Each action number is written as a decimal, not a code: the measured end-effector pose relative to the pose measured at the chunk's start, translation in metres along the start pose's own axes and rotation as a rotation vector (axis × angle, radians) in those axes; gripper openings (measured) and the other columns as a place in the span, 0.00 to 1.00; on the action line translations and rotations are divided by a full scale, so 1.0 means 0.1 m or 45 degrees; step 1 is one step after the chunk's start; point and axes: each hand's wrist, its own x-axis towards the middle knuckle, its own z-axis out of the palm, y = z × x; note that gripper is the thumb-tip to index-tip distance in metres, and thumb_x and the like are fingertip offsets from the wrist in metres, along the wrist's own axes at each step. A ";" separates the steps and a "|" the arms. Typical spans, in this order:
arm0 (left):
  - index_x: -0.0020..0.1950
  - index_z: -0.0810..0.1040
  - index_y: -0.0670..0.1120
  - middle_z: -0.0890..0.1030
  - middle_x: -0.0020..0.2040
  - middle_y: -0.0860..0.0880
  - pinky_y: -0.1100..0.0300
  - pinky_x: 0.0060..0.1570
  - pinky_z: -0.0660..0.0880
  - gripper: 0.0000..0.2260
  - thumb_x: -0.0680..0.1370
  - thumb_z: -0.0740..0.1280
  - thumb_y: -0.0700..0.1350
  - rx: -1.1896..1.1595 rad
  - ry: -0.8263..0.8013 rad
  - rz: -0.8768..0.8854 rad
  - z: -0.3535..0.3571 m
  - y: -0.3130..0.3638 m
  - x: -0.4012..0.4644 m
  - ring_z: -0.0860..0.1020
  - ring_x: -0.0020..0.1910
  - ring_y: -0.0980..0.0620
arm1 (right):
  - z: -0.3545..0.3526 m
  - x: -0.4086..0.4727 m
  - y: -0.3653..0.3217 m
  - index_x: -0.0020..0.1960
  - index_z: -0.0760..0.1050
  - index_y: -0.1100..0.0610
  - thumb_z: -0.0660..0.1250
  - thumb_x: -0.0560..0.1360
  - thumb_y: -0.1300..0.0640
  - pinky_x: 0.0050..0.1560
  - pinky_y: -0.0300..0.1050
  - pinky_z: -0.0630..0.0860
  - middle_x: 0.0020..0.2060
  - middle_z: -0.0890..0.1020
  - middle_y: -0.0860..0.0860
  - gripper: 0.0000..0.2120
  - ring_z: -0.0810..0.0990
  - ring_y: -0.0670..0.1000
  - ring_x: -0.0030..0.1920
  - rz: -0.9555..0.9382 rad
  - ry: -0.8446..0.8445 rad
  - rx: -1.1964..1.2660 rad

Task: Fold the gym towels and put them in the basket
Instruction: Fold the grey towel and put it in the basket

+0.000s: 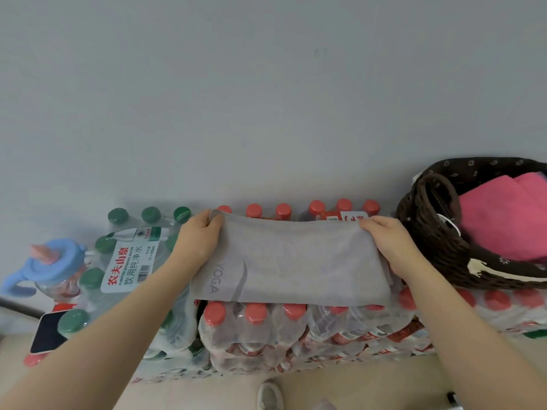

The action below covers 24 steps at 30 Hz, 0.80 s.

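Towel (pixel 284 261) lies centre on the shrink-wrapped bottle packs (pixel 266 329), against the wall (pixel 266 84) at 12 o'clock. Left hand (pixel 198 238) at the towel's 9 o'clock edge, right hand (pixel 393 247) at 3. Basket (pixel 429 238) at 3 o'clock on the packs, folded towel (pixel 503 220) inside. Jug (pixel 53 261) and phone (pixel 47 332) at 9. Shoe (pixel 269 395) at 6, on the floor.

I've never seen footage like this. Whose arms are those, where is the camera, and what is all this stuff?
There is no robot here. The one picture comes from a camera worn on a person's head, looking down at their bare arms. The left hand and right hand each grip an end of a grey towel printed YOGA, lying on shrink-wrapped packs of water bottles. At right a dark woven basket already holds a pink towel. At left stands a blue-lidded jug.
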 end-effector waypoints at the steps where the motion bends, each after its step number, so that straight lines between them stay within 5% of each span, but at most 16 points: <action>1: 0.38 0.68 0.42 0.71 0.34 0.49 0.57 0.33 0.64 0.13 0.80 0.55 0.47 0.014 0.022 0.009 0.01 0.00 0.02 0.68 0.34 0.52 | 0.00 0.03 0.02 0.42 0.76 0.69 0.63 0.76 0.58 0.43 0.46 0.68 0.37 0.77 0.66 0.13 0.75 0.53 0.40 -0.020 0.025 -0.007; 4: 0.39 0.70 0.42 0.72 0.35 0.49 0.57 0.39 0.63 0.14 0.81 0.54 0.47 0.036 0.065 -0.003 0.05 -0.01 0.07 0.70 0.37 0.50 | 0.02 0.08 0.06 0.42 0.71 0.73 0.63 0.75 0.56 0.39 0.46 0.64 0.32 0.70 0.64 0.18 0.69 0.52 0.36 -0.052 0.055 -0.048; 8: 0.45 0.73 0.37 0.76 0.41 0.42 0.57 0.42 0.65 0.14 0.81 0.53 0.45 0.270 0.065 0.026 0.08 0.04 0.15 0.70 0.40 0.45 | 0.04 0.09 0.04 0.34 0.70 0.64 0.62 0.76 0.58 0.34 0.44 0.60 0.29 0.70 0.56 0.14 0.66 0.51 0.33 -0.126 0.137 -0.368; 11: 0.52 0.71 0.37 0.78 0.47 0.37 0.54 0.40 0.69 0.10 0.78 0.55 0.42 0.665 0.122 0.074 0.09 0.08 0.11 0.73 0.41 0.42 | 0.05 0.00 -0.08 0.52 0.74 0.63 0.61 0.77 0.57 0.43 0.46 0.69 0.47 0.78 0.59 0.10 0.74 0.57 0.44 -0.163 0.205 -0.803; 15: 0.58 0.74 0.37 0.74 0.62 0.34 0.38 0.54 0.72 0.21 0.65 0.62 0.37 0.983 0.258 0.681 0.23 0.04 0.00 0.73 0.61 0.31 | 0.27 -0.25 -0.24 0.61 0.71 0.63 0.59 0.76 0.55 0.60 0.55 0.68 0.61 0.73 0.61 0.17 0.72 0.64 0.60 -0.581 0.342 -1.187; 18: 0.56 0.78 0.38 0.75 0.63 0.36 0.35 0.56 0.70 0.22 0.68 0.54 0.44 0.989 -0.085 0.964 0.45 0.06 -0.07 0.71 0.63 0.32 | 0.68 -0.51 -0.31 0.70 0.64 0.61 0.51 0.77 0.52 0.73 0.53 0.53 0.72 0.64 0.59 0.24 0.60 0.59 0.72 -0.813 -0.065 -1.114; 21: 0.72 0.63 0.41 0.63 0.74 0.42 0.48 0.73 0.51 0.34 0.73 0.41 0.58 0.989 -0.345 0.924 0.57 0.03 -0.15 0.58 0.74 0.42 | 0.95 -0.58 -0.20 0.76 0.50 0.57 0.40 0.78 0.45 0.74 0.45 0.43 0.76 0.52 0.52 0.30 0.49 0.50 0.76 -0.762 -0.312 -1.229; 24: 0.76 0.50 0.46 0.50 0.77 0.46 0.58 0.71 0.39 0.48 0.64 0.27 0.72 1.042 -0.337 0.859 0.47 -0.09 -0.19 0.49 0.76 0.48 | 0.90 -0.51 -0.05 0.76 0.46 0.55 0.36 0.76 0.40 0.74 0.47 0.41 0.77 0.49 0.51 0.33 0.46 0.49 0.76 -0.683 -0.273 -1.353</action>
